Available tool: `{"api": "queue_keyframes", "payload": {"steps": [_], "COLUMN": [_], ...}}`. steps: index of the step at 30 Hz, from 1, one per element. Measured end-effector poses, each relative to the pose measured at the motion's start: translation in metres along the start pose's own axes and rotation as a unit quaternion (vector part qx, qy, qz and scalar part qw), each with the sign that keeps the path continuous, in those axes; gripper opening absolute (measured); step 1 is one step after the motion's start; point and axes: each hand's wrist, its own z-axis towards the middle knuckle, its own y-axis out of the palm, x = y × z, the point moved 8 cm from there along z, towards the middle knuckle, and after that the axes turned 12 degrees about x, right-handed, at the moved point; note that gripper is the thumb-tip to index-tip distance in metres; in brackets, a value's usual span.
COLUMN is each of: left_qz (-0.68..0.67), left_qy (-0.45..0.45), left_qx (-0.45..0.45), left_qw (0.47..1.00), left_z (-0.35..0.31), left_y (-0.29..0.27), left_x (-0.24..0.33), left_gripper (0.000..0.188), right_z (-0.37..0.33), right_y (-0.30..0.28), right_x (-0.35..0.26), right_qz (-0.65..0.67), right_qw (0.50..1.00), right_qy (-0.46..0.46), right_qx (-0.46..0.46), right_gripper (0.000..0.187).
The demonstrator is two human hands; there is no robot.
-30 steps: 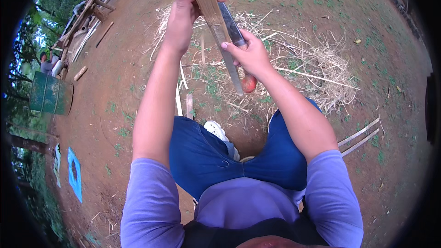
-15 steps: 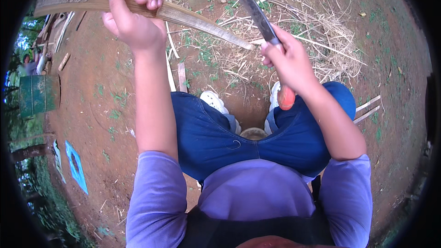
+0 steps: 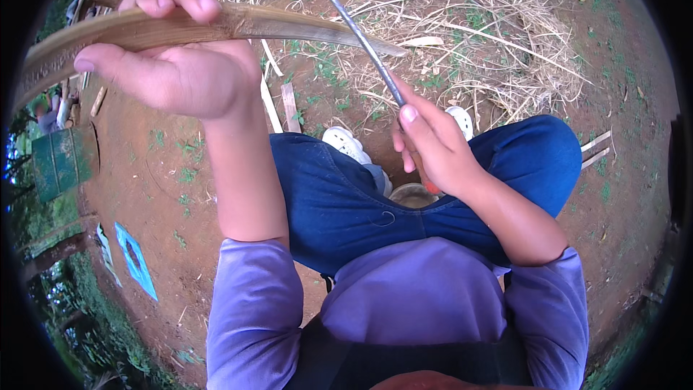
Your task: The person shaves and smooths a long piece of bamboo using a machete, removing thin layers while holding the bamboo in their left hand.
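My left hand (image 3: 202, 79), palm up, holds a long split bamboo strip (image 3: 296, 27). The thumb lies below it and the fingers curl over its upper edge. The strip runs from the far left rim to a thin tip at the right. My right hand (image 3: 444, 148) is closed round the orange handle of a long knife (image 3: 378, 65). The blade shows nearly edge-on, slants up and left, and crosses over the strip close to its thin end. Whether the blade touches the strip, I cannot tell.
Thin shavings (image 3: 505, 65) are heaped on the dirt beyond my white shoes (image 3: 346, 143). Flat slats (image 3: 290, 107) lie by my left knee. Farther left are a green container (image 3: 63, 164), a blue sheet (image 3: 136, 260) and a person (image 3: 49, 114) near the rim.
My left hand has turned palm up, and the strip has shifted left and tilted. The knife has moved left and turned edge-on, its blade now across the strip. My right knee has shifted outward.
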Motion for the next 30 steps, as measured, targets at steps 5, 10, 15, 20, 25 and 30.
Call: {"api": "queue_keyframes", "payload": {"steps": [5,10,15,20,25,30], "left_qz": [0.047,0.058,0.084,0.165,0.228,0.261], "left_qy": [0.071,0.092,0.078,0.121,0.122,0.177], "left_qx": [0.13,0.086,0.079,0.062,0.038,0.021], "left_qw": [0.988,0.99,0.99,0.977,0.965,0.949], "left_z": [-0.012,-0.021,-0.019,-0.027,-0.03,-0.027], "left_y": [-0.007,0.005,-0.001,0.016,0.023,0.032], "left_x": [0.01,0.022,0.021,0.024,0.026,0.037], "left_gripper": [0.075,0.073,0.071,0.068,0.076,0.08], "right_z": [-0.019,-0.028,-0.015,-0.019,-0.004,-0.013], "right_y": [0.025,0.033,0.015,0.015,0.004,0.011], "right_x": [-0.04,-0.048,-0.018,-0.039,-0.004,-0.026], "right_qz": [-0.046,-0.058,0.008,-0.067,-0.006,-0.02], "right_qw": [0.986,0.967,0.998,0.967,0.999,0.991], "right_qy": [-0.151,-0.236,-0.007,-0.237,0.033,-0.098], "right_qx": [-0.05,-0.081,-0.058,-0.071,-0.04,-0.086], "right_gripper": [0.059,0.06,0.062,0.061,0.06,0.059]}}
